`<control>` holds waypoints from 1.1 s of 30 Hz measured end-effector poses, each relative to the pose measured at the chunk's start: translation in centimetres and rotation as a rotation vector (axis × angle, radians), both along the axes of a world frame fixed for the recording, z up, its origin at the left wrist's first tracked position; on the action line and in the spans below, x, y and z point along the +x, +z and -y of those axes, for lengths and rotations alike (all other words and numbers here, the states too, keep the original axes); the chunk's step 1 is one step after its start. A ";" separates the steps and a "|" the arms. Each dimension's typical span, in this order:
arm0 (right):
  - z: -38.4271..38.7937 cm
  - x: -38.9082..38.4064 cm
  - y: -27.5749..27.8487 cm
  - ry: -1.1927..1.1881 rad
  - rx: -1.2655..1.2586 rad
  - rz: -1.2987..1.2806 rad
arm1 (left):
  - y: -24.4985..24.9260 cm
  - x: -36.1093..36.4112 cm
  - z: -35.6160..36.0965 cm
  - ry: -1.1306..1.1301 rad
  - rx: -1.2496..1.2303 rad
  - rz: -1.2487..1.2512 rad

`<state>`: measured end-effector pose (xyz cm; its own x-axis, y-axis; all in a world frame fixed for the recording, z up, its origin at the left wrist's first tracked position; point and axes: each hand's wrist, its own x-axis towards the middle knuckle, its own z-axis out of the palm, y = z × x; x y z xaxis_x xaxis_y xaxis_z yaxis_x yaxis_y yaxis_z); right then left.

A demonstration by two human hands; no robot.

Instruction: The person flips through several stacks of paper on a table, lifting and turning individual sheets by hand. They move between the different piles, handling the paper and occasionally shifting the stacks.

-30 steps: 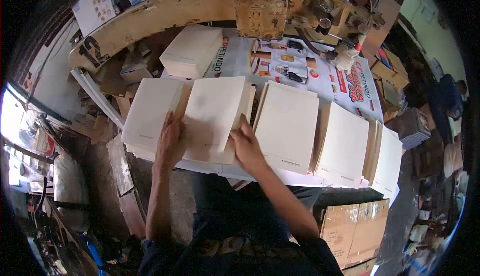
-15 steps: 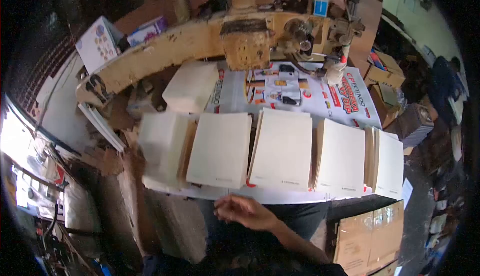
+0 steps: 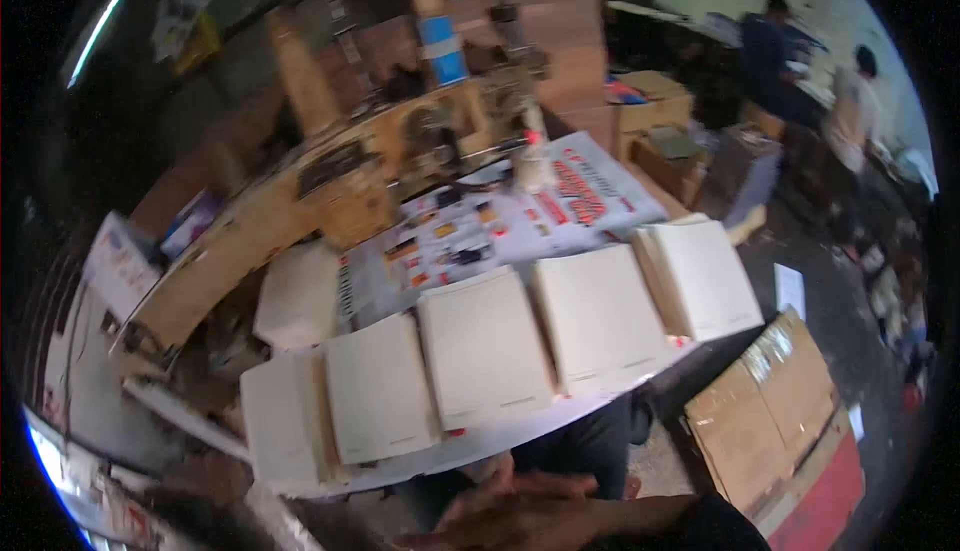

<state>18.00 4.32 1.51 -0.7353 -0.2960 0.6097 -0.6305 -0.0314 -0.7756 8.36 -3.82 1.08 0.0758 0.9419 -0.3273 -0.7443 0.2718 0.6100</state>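
Below the front edge of the table, over my lap, my right hand stretches in from the right. My left hand seems to be against or just behind it. Both hands are smeared by motion, so their fingers cannot be made out, and nothing shows in them. Nearest above them are stacks of cream paper sheets in a row: the middle stack, one to its left, the leftmost stack, one to its right and the rightmost stack. Small print runs along their lower edges.
Behind the row lie a printed poster sheet and a pale block of paper. A worn cream machine arm spans above. At right stand a flattened cardboard box and open cartons. Two people are at the far right.
My view has swung to the right and tilted. My left hand has left the leftmost stack and come to my right hand, which is lower in view. The leftmost stack lies squarer.
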 end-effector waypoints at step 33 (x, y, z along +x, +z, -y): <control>3.6 -2.6 -8.9 -1.436 0.529 -0.181 | -1.5 4.0 -1.7 0.449 0.659 -0.378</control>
<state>15.42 0.74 -7.37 -0.5107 0.3693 0.7764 0.0284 0.9098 -0.4141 12.34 -2.15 -0.41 -0.3507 0.8626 0.3646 -0.4129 -0.4919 0.7665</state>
